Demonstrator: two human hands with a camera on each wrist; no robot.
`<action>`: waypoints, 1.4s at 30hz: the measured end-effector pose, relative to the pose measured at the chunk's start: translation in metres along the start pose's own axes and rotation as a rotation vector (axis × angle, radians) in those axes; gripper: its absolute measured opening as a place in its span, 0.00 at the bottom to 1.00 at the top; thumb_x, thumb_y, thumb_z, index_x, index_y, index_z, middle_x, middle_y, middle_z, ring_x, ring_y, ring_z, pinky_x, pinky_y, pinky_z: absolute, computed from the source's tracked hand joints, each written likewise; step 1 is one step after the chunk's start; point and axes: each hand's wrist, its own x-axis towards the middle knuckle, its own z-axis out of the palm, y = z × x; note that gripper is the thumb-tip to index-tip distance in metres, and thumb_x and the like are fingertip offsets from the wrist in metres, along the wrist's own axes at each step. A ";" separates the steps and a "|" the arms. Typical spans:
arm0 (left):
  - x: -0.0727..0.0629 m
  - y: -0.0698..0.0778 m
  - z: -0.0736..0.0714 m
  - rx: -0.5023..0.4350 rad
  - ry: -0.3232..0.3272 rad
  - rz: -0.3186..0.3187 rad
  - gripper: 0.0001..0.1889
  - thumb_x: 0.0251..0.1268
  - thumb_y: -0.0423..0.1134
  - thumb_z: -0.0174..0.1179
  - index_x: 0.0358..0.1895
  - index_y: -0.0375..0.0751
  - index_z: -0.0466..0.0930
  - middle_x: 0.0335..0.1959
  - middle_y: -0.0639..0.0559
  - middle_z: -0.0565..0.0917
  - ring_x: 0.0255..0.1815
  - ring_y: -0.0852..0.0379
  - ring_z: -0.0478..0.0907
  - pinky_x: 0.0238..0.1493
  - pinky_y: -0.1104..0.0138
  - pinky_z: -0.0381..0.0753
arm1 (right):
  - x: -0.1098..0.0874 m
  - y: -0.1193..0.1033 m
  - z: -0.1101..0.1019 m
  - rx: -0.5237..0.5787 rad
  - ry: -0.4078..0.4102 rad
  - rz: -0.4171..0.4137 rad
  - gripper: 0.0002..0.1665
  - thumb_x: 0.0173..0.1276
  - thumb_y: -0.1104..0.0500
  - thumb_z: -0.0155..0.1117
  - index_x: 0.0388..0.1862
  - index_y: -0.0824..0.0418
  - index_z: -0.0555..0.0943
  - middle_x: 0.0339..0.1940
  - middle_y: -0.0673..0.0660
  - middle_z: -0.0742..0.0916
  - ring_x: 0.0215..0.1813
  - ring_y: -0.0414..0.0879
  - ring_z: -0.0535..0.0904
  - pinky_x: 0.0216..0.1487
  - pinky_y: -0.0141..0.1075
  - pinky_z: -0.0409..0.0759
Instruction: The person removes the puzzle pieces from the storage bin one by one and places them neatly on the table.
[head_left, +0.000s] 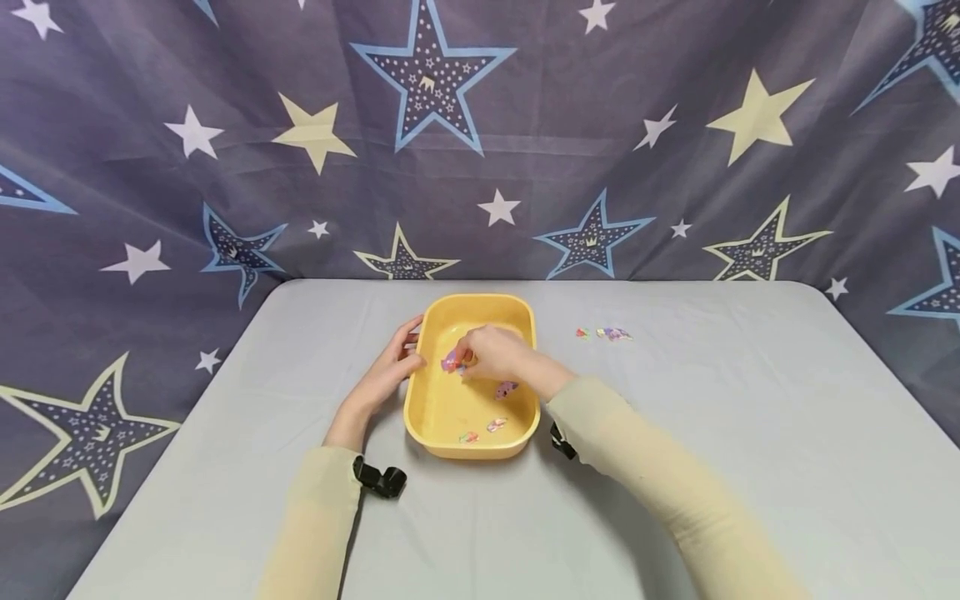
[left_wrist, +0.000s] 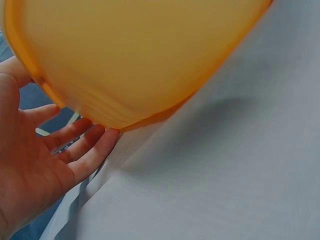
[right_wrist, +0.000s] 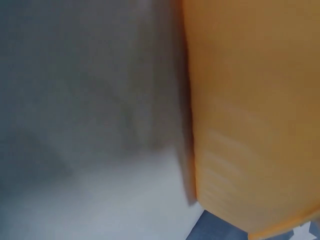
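Note:
A yellow plastic tub [head_left: 438, 425] with rounded corners stands on the table. Beside its left wall is my left hand [head_left: 386, 372], its fingers fairly straight and touching the outside of the wall, as the left wrist view also shows with the hand [left_wrist: 45, 150] against the tub [left_wrist: 125, 55]. Inside the tub, my right hand [head_left: 495, 354] pinches a small purple-and-red piece [head_left: 450, 362], partly covered by the fingers. Near it lie a purple piece [head_left: 506, 389] and two small multicoloured pieces [head_left: 497, 425]. The right wrist view has only the tub's outer wall [right_wrist: 255, 115], no hand.
To the right of the tub, a small red-and-green piece [head_left: 582, 333] and a purple, multicoloured piece [head_left: 615, 334] lie on the pale tabletop [head_left: 750, 417]. A dark cloth with stars [head_left: 495, 150] hangs behind the table. Black straps [head_left: 380, 479] circle the wrists.

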 end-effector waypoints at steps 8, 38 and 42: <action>-0.002 0.003 0.001 -0.003 -0.005 -0.003 0.39 0.52 0.34 0.48 0.71 0.55 0.48 0.62 0.40 0.60 0.56 0.44 0.64 0.51 0.60 0.68 | 0.003 0.001 0.007 -0.008 -0.018 0.004 0.17 0.51 0.52 0.70 0.42 0.50 0.83 0.32 0.45 0.82 0.36 0.37 0.75 0.42 0.32 0.72; -0.015 0.025 0.003 -0.022 -0.027 -0.011 0.39 0.53 0.31 0.47 0.71 0.47 0.46 0.63 0.34 0.58 0.58 0.37 0.62 0.49 0.63 0.68 | 0.001 0.000 0.008 -0.056 0.018 -0.021 0.08 0.52 0.52 0.68 0.32 0.50 0.83 0.28 0.44 0.80 0.33 0.38 0.74 0.39 0.31 0.70; -0.015 0.025 0.003 -0.018 -0.025 -0.010 0.38 0.54 0.31 0.47 0.71 0.47 0.46 0.63 0.34 0.58 0.58 0.38 0.61 0.50 0.62 0.67 | 0.001 0.000 0.006 -0.011 0.034 -0.019 0.08 0.52 0.55 0.67 0.33 0.50 0.83 0.29 0.44 0.81 0.33 0.38 0.74 0.39 0.30 0.71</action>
